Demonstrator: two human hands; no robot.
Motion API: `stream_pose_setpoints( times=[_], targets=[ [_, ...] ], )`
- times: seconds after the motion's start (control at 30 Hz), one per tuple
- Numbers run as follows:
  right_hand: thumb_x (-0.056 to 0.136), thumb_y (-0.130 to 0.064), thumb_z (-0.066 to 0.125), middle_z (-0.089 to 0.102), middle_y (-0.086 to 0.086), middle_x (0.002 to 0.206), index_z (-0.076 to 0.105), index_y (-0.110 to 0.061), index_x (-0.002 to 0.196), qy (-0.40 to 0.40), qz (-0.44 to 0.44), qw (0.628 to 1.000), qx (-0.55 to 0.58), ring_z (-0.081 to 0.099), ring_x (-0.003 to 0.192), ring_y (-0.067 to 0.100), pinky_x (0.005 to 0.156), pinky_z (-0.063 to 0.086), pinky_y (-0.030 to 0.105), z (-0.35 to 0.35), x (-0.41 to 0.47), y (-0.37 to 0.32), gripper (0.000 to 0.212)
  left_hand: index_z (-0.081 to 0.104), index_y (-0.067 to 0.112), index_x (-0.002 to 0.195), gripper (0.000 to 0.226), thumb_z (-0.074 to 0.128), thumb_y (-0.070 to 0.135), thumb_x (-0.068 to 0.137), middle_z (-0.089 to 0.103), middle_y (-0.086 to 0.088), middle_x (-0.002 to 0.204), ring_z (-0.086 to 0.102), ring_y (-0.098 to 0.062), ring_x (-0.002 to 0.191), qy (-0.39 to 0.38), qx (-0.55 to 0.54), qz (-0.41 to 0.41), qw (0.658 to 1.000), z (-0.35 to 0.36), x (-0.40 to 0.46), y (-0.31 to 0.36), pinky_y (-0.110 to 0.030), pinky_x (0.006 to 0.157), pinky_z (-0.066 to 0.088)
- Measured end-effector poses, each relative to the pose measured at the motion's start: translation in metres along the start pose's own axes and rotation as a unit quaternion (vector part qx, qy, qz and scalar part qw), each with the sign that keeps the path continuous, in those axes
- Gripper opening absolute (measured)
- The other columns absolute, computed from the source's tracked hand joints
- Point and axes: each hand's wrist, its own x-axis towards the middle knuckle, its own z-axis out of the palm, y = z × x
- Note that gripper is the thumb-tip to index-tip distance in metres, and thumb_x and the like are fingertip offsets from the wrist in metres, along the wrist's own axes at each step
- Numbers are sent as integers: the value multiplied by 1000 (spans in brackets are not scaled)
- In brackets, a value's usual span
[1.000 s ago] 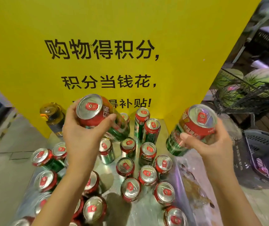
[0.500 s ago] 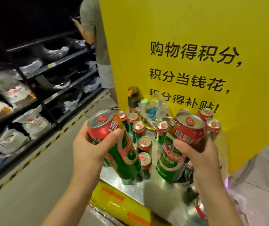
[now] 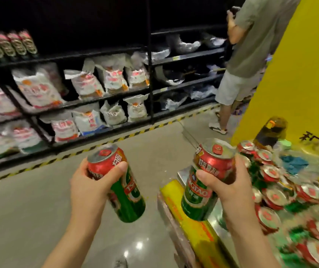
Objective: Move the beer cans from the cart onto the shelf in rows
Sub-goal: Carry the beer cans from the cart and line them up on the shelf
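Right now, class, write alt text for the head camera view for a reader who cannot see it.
Each hand holds a red and green beer can: left hand grips the left can, right hand grips the right can. More cans on the cart sit at right; black shelves of bagged goods stand across the aisle.

Two held cans (image 3: 116,182) — two hands (image 3: 89,192).

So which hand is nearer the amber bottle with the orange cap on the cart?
Right. The right hand is below-left of the amber bottle; the left hand is out over the aisle floor.
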Motion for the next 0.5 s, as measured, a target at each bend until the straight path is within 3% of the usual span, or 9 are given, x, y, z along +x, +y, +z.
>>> stream_pose_setpoints(
  times=[0.07,0.2,0.3,0.37,0.5],
  targets=[
    [41,-42,80,71,-5,94,62,-37,94,-30,6,999,12,69,85,11,67,54,22,37,17,5,56,58,23,108,61,73,36,49,66,7,94,62,-9,85,46,-1,-10,999,-26,19,-1,-24,64,44],
    [39,-40,80,72,-6,91,62,-32,96,-102,18,994,29,69,81,7,62,52,16,123,48,15,61,60,28,96,38,76,23,62,67,6,92,63,-11,85,113,-6,-14,994,-83,65,-2,-25,65,45],
    [38,-41,81,71,-9,94,60,-34,99,-151,28,988,27,68,85,7,64,53,20,191,69,21,64,61,19,106,55,74,32,53,67,3,94,62,-13,87,150,-17,-12,988,-129,106,-4,-26,65,45],
    [38,-43,81,70,-9,97,59,-37,100,-174,31,984,27,68,87,8,64,54,22,235,82,24,66,59,23,108,64,73,38,47,67,5,96,62,-12,88,171,-16,-3,985,-157,133,-4,-26,67,45],
    [36,-45,81,70,-9,99,58,-38,103,-192,38,980,27,68,88,7,64,54,23,310,108,33,72,57,29,104,55,77,30,53,65,8,95,61,-9,87,202,-6,7,979,-202,186,-6,-25,65,45]
  ],
)
